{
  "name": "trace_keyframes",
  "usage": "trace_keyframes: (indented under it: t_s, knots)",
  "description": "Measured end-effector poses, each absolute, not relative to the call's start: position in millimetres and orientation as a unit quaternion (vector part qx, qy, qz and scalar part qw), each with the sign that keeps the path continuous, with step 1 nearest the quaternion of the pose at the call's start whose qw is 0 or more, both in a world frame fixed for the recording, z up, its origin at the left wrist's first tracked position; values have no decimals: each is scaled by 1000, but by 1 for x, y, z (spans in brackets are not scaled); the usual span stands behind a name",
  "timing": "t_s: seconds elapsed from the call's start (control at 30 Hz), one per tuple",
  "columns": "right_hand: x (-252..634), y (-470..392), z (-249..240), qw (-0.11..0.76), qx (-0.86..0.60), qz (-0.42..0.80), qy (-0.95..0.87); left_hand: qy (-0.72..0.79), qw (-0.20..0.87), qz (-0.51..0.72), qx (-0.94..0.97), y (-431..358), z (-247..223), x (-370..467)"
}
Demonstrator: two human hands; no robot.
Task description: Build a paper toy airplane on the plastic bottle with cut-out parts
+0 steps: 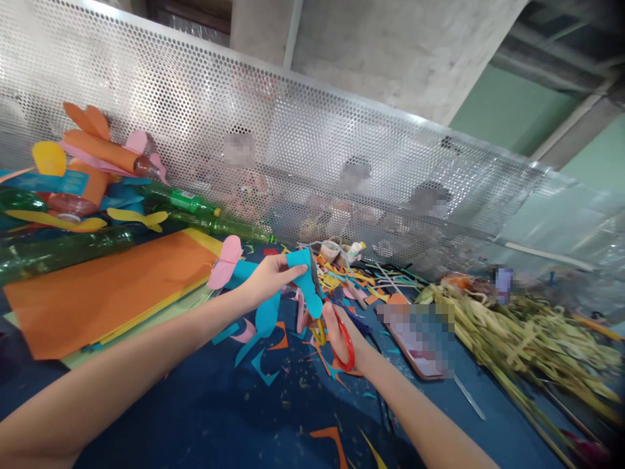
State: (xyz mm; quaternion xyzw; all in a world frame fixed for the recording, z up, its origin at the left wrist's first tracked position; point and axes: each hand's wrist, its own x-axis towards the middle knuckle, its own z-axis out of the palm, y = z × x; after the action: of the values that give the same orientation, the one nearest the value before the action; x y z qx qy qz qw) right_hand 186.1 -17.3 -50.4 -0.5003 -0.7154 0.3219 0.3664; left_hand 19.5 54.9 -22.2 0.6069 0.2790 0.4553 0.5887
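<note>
Left hand (268, 280): we pinch the blue paper (311, 296), its lower end reaching toward our right hand (360, 346) | right hand: we grip the red-handled scissors (348, 355), blades along the paper's right edge | paper: held above the scrap-strewn counter (195, 417)

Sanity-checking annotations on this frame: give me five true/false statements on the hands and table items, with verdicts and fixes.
1. The right hand holds scissors with a red finger loop. True.
2. The left hand holds a yellow sheet. False: the left hand holds blue paper.
3. A phone lies to the right of the scissors. True.
4. The green bottles stand upright. False: the green bottles lie on their sides.
5. An orange sheet tops the paper stack at left. True.
</note>
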Motion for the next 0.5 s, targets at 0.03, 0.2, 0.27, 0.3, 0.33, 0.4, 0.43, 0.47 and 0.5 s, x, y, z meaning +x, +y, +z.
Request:
trace_keyframes:
  t_s: [0.03,0.2,0.27,0.3,0.33,0.4,0.43,0.47,0.5]
  knots:
    - [186,-17,-51,367,-501,327,-712,279,589,452,609,54,-22,20]
    - [188,-15,-52,367,-499,325,-715,282,573,446,628,52,-21,19]
    - [188,-15,-52,367,-501,307,-721,280,562,442,641,53,-21,19]
    - [189,-14,-53,369,-502,301,-722,279,558,440,646,53,-21,19]
    - [189,-14,-54,370,-501,298,-723,278,555,437,650,53,-21,19]
    - [189,-13,-56,372,-496,294,-727,276,554,435,654,53,-21,19]
    - [189,-12,-58,374,-495,295,-727,275,556,434,654,53,-21,19]
    - [189,-12,-59,377,-496,299,-723,274,558,434,653,52,-21,19]
    - [189,-12,-60,380,-499,304,-717,273,560,434,651,52,-20,19]
